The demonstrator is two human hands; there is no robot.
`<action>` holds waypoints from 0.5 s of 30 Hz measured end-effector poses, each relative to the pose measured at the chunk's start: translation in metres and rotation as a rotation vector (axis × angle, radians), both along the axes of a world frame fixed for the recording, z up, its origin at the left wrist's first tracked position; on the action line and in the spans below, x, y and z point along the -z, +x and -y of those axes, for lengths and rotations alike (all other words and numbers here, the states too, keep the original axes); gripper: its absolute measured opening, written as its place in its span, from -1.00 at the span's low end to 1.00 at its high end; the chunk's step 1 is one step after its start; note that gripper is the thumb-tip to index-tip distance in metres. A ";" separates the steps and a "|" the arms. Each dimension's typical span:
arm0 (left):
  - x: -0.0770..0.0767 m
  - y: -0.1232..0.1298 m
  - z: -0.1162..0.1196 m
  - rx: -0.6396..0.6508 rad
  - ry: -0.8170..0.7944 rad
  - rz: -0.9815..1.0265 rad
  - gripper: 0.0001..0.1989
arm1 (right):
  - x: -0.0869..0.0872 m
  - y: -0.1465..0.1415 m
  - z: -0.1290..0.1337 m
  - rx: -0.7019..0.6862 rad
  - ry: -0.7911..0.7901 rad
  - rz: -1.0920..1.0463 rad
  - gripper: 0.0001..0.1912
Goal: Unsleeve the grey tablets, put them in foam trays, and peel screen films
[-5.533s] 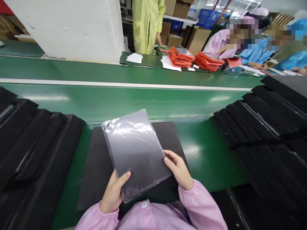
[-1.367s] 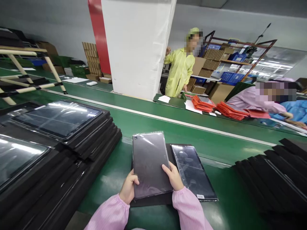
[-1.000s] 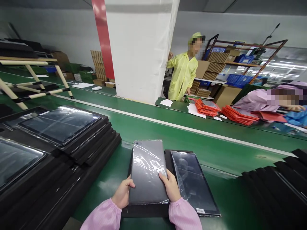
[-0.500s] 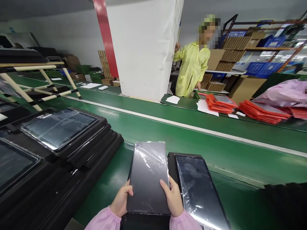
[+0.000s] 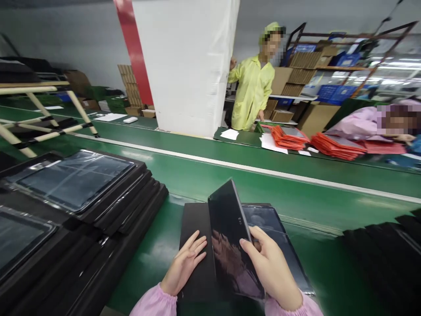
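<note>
A dark tablet (image 5: 230, 241) is tilted up on its long edge, its glossy screen facing left. My right hand (image 5: 274, 265) grips it by its right side, thumb on the screen side. My left hand (image 5: 187, 263) is open, fingers spread beside the tablet over a flat black sheet (image 5: 194, 217). Behind my right hand, a second tablet in clear film (image 5: 279, 232) lies screen up, partly hidden by the held one.
Stacked black trays with film-covered tablets (image 5: 82, 180) fill the left. More black trays (image 5: 384, 254) stand at the right. Across the green belt (image 5: 184, 169) are red pouches (image 5: 289, 138), a person in yellow (image 5: 251, 92) and a person in pink (image 5: 355, 123).
The tablet has turned from its grey back facing up to standing on edge, screen showing. My left hand has let go of it and opened. The view has shifted slightly right.
</note>
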State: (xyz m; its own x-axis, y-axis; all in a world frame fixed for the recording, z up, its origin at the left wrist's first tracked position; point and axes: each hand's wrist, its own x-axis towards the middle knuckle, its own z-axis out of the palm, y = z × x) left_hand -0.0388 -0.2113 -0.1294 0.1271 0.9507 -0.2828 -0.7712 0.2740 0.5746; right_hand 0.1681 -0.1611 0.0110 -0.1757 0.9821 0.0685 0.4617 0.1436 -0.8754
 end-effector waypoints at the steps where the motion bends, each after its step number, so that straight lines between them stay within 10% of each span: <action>1: 0.003 -0.001 0.001 0.024 0.012 0.003 -0.36 | -0.007 -0.006 0.007 0.015 0.074 0.110 -0.78; 5: 0.008 -0.007 0.004 0.030 0.031 0.088 -0.41 | -0.009 -0.050 0.031 -0.027 0.185 0.430 -0.76; 10: -0.014 -0.026 0.008 -0.112 -0.278 -0.004 -0.36 | 0.005 -0.073 0.042 -0.360 -0.078 0.361 -0.65; 15: -0.013 -0.028 0.007 -0.160 -0.426 -0.300 -0.43 | 0.028 0.001 0.028 0.008 -0.167 0.185 -0.50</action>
State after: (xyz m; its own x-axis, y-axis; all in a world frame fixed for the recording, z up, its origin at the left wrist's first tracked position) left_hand -0.0672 -0.2183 -0.1166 -0.1556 0.7447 -0.6490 -0.6418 0.4232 0.6395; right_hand 0.1687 -0.1889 -0.0167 -0.1621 0.9785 -0.1273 0.6169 -0.0002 -0.7870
